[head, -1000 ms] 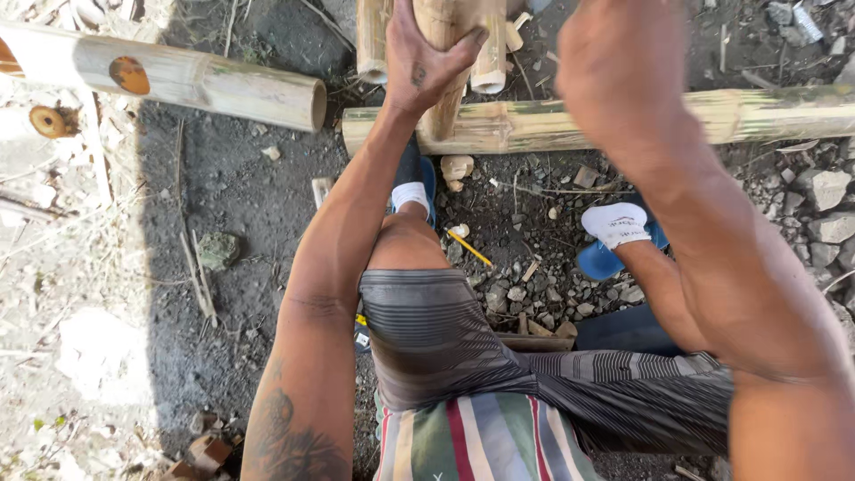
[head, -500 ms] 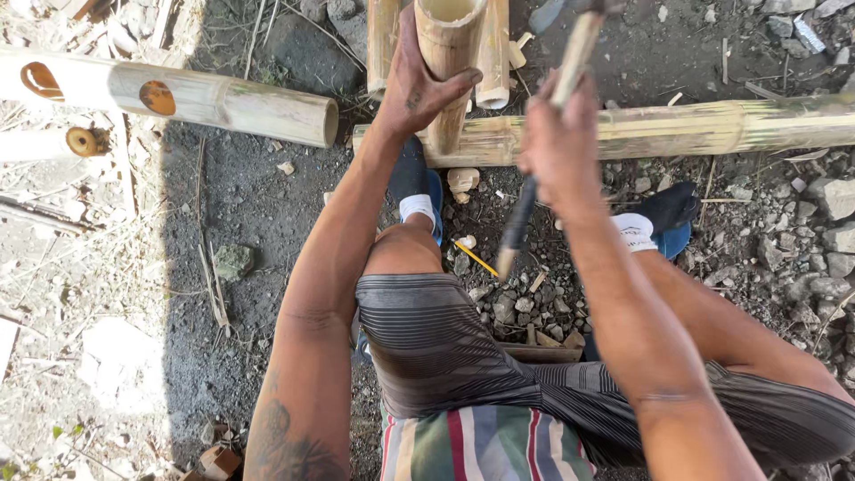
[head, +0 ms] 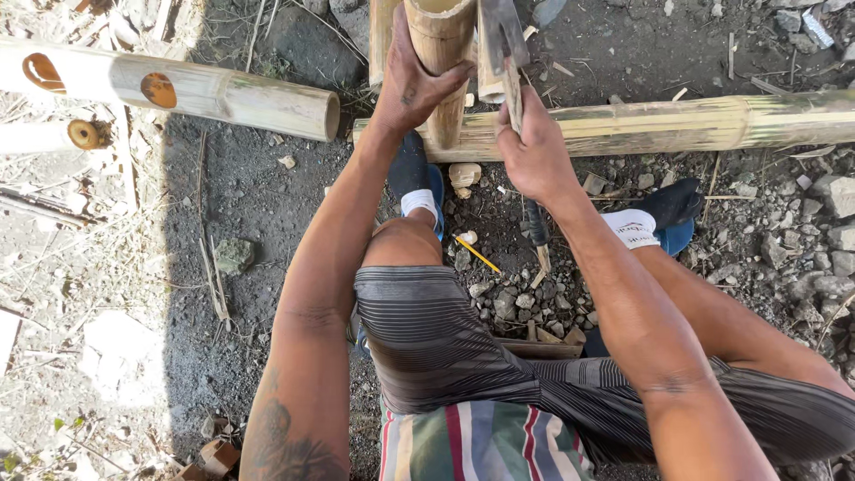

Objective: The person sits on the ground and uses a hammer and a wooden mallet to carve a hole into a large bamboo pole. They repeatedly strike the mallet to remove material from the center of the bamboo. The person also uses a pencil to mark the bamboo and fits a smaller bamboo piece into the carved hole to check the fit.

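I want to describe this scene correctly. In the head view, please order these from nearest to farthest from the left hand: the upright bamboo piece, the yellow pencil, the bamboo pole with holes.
1. Upright bamboo piece, held in the left hand.
2. Yellow pencil, on the ground below.
3. Bamboo pole with holes, far left.

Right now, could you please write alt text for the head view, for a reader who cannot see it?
A seated person's left hand grips an upright bamboo tube while the right hand holds a chopping blade by its handle beside the tube. A long bamboo pole lies across the gravel ground behind the hands, and another pole lies to the left.
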